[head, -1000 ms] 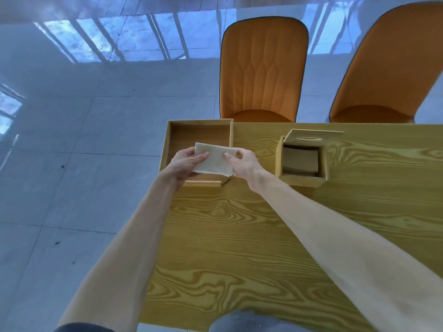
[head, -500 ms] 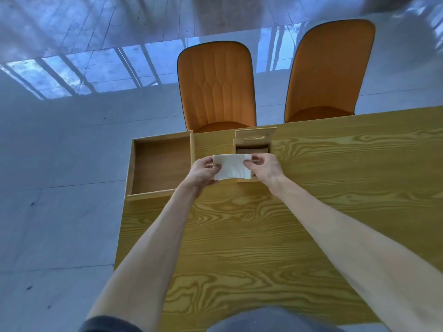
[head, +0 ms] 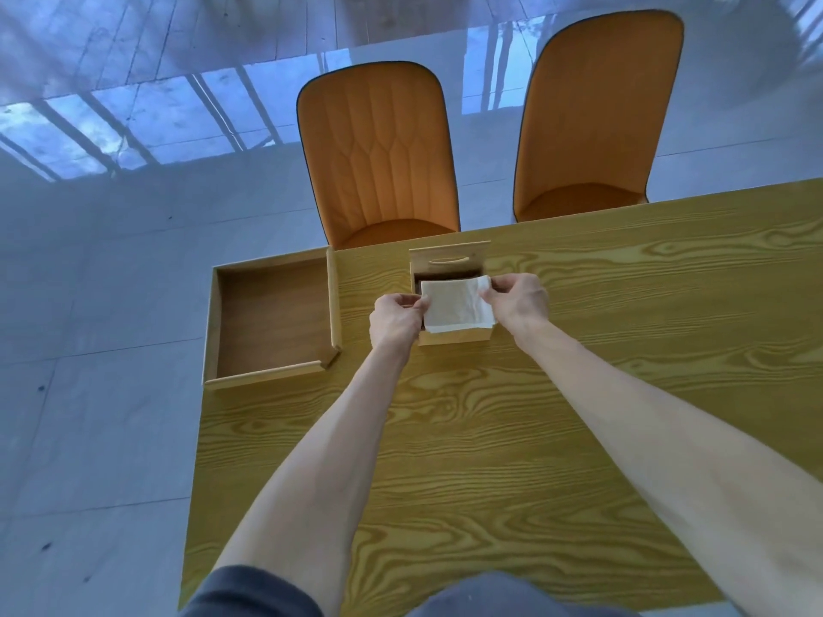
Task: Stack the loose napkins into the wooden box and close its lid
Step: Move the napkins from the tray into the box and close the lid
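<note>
A white folded napkin [head: 455,305] is held flat over the open top of the small wooden box [head: 458,337]. My left hand [head: 396,320] pinches its left edge and my right hand [head: 519,300] pinches its right edge. The box's lid [head: 450,259] stands raised at the far side, with a curved slot in it. The napkin covers most of the box's inside, so what lies in it is hidden.
A shallow wooden tray [head: 332,305] with nothing in it sits at the table's far left corner, beside the box. Two orange chairs [head: 378,149] [head: 596,109] stand beyond the far edge of the wooden table [head: 490,438]. The table's left edge drops to a tiled floor.
Both hands carried the napkin rightward from above the tray to above the small box. The view has shifted with it.
</note>
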Demonstrator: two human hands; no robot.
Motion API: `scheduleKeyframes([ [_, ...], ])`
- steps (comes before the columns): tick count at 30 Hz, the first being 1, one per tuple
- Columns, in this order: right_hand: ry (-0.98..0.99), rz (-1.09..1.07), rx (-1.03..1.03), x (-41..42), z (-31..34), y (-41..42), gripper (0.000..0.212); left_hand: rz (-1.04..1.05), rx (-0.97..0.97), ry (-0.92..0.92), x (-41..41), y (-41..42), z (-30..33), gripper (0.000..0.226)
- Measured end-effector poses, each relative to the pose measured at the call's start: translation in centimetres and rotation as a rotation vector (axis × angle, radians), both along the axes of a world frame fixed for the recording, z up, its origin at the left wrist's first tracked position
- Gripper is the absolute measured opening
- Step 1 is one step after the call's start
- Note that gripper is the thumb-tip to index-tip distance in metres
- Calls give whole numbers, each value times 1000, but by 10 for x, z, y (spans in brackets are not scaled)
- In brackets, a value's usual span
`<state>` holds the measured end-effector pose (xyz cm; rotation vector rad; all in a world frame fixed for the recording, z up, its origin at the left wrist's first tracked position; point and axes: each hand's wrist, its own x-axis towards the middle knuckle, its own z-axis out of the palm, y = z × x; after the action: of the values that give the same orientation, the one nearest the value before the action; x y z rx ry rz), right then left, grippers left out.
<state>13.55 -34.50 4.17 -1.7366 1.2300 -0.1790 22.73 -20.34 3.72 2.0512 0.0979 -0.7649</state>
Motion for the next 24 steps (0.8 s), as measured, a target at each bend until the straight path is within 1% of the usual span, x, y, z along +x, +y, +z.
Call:
scheduleKeyframes([
  [3, 52, 39, -101, 10, -2, -2, 17, -35, 73, -101, 5, -5, -1, 25],
  [7, 155, 121, -252, 19, -3, 1, 20, -127, 166, -204, 9, -10, -1, 29],
  [12, 198, 191, -401, 25, -11, 2, 24, -169, 306, -340, 6, -20, -4, 23],
  [15, 202, 165, -400, 26, -16, 1, 23, -157, 347, -412, 5, -22, -6, 18],
  [18, 152, 105, -407, 25, -17, 1, 19, -141, 345, -392, 7, -21, -8, 27],
  [21, 60, 77, -353, 20, -17, -4, 17, -140, 321, -370, 11, -17, -8, 25],
  [24, 15, 80, -315, 15, -13, -15, 18, -128, 261, -365, 16, -11, -2, 24],
])
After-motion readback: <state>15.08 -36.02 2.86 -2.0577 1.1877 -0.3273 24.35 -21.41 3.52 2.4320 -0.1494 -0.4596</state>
